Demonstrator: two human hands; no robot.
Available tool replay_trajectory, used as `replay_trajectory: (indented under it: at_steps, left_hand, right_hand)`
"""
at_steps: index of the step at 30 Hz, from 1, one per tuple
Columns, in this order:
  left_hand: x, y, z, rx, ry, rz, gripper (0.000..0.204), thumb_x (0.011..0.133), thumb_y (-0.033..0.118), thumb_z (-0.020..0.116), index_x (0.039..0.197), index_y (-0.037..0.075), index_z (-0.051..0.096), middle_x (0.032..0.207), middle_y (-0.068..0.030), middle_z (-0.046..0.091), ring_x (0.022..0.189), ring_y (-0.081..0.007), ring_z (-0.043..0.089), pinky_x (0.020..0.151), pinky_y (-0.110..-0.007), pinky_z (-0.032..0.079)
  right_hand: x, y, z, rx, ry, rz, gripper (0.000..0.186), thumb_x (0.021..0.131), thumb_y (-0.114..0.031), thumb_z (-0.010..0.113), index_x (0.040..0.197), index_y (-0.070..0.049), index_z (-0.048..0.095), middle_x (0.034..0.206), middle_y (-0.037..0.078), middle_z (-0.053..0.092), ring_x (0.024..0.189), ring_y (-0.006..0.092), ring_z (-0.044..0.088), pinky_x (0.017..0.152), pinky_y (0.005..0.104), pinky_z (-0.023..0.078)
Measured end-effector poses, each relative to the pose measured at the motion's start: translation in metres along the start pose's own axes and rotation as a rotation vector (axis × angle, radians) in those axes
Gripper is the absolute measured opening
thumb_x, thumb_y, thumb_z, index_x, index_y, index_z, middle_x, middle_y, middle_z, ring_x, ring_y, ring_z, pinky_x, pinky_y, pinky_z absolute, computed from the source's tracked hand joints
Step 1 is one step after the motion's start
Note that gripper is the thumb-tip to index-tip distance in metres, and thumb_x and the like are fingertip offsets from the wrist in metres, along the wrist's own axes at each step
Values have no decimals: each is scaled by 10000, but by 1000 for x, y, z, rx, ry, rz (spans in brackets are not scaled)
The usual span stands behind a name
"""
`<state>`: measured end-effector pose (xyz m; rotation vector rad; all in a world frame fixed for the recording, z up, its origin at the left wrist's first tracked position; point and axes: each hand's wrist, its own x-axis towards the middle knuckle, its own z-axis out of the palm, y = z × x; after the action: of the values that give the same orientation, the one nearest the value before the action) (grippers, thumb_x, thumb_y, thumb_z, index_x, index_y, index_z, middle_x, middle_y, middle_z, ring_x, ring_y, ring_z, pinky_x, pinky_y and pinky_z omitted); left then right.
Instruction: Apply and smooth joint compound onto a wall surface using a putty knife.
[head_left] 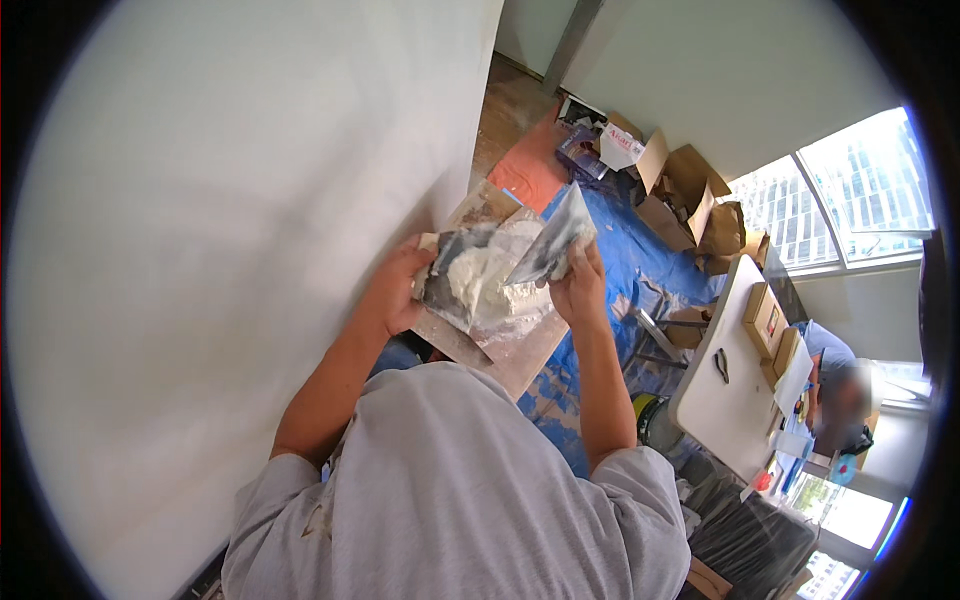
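Note:
My left hand [402, 285] is closed around the edge of a broad scraper [462, 240], whose grey blade carries a thick heap of cream-white plaster [470, 283]. Raised to the right of it, my right hand [580, 282] grips a wide putty knife [562, 232] with its plaster-smeared blade tilted up. White paste coats the fingers of that hand. Under both tools lies a plaster-spattered board [535, 362], partly hidden by them. Whether the two blades touch cannot be made out.
A smooth white wall [200, 250] rises close on the left. Blue sheeting [560, 400] covers the floor. Open cardboard boxes [680, 195] stand at the far right. A white table [710, 400] holds pliers [722, 366] and boxes, with another person [830, 350] beyond it.

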<state>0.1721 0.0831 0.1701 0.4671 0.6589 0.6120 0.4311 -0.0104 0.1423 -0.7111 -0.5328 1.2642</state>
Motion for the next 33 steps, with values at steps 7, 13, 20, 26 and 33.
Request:
replay_trajectory:
  at_steps: [7,13,20,26,33]
  left_hand:
    - [-11,-12,24,-90,-138,-64,291,1019,145,505,1272,8,550,1209,-131,657,1078,-230,678,959,-391,565]
    - [-7,7,14,184,-34,19,305,1022,163,519,1288,20,561,1202,-94,666,1043,-197,681,898,-393,587]
    - [-5,4,24,323,-74,-81,296,1020,156,537,1282,22,564,1193,-98,665,1027,-187,676,903,-375,583]
    - [-23,8,40,323,-138,-118,302,1025,157,540,1294,21,559,1177,-99,675,1023,-183,679,903,-366,588]
    - [-35,18,25,334,4,-4,259,1022,132,518,1255,42,586,1148,-78,680,1019,-173,677,877,-361,584]
  right_hand:
    - [-30,31,-34,-270,-150,282,313,1061,-226,526,1315,-47,563,1152,11,650,1005,103,613,802,328,546]
    - [-64,-25,-20,-593,-69,85,223,935,-15,659,1155,-8,628,1086,54,699,926,202,680,813,349,551]
    - [-64,-96,68,-1724,-684,-882,395,722,-125,736,1114,-170,716,1159,47,696,1057,262,670,880,413,562]
    - [-62,-93,78,-1803,-841,-847,382,793,-190,687,1166,-261,721,1243,9,657,1087,223,645,898,409,559]
    - [-52,-93,80,-1752,-908,-615,393,811,-92,694,1180,-225,716,1193,7,691,1025,233,655,877,365,555]
